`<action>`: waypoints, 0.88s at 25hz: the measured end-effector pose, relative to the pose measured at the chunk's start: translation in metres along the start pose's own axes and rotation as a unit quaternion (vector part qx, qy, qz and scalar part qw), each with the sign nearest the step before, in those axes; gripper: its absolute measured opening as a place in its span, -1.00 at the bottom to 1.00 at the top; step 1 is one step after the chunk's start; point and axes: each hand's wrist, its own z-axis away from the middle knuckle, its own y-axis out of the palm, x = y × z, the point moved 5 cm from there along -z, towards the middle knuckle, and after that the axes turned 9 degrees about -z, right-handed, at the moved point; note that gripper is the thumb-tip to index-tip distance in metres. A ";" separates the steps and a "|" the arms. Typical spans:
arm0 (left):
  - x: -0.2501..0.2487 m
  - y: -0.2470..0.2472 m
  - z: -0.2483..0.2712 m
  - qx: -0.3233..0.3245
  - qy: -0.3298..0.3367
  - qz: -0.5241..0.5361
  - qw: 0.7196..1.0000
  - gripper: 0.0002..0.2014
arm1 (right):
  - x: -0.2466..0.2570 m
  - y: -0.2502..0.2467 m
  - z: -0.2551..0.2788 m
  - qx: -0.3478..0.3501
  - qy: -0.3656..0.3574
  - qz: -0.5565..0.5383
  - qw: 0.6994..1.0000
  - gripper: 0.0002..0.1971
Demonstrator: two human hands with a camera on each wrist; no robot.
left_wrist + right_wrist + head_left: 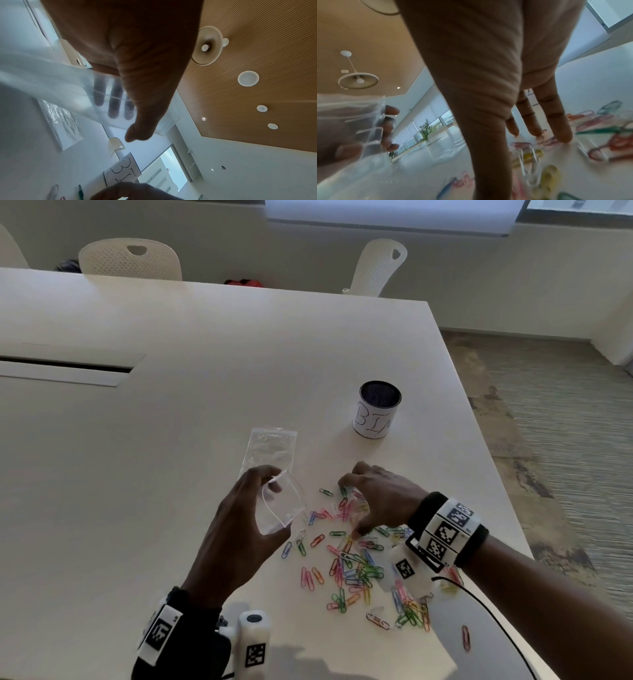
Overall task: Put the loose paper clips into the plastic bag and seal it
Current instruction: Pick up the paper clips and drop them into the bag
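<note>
The left hand [239,529], lower centre of the head view, holds a clear plastic bag [281,503] off the white counter [171,440]. Its fingers [114,102] curl behind the film and the thumb lies across the front, so the bag is pinched between them; its mouth gapes toward the right of the frame. A second clear bag [270,450] lies flat on the counter just above the held one.

The right hand [380,498], right of centre, arches over the upper edge of the loose paper clips [356,570]. Its fingers [556,121] are spread and nearly straight, tips down among the clips, and the thumb reaches down to the counter apart from them. I cannot tell whether any clip is caught between them. The coloured clips lie scattered on the counter from just right of the held bag down to the lower right, some under the right wrist.

A white cup lettered "BIN" [376,412] stands upright in the upper right of the counter, well apart from the clips.
</note>
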 end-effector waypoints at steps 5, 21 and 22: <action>-0.003 0.009 0.001 0.016 -0.002 0.006 1.000 -0.31 | 0.004 0.008 0.003 -0.057 -0.027 -0.058 0.996 -0.57; -0.005 0.032 -0.007 0.033 -0.018 0.006 0.999 -0.31 | -0.010 -0.001 0.017 -0.165 -0.045 -0.193 0.966 -0.93; -0.005 0.032 -0.007 0.033 -0.019 0.005 0.999 -0.31 | -0.011 -0.007 0.022 -0.170 -0.039 -0.232 0.957 -0.92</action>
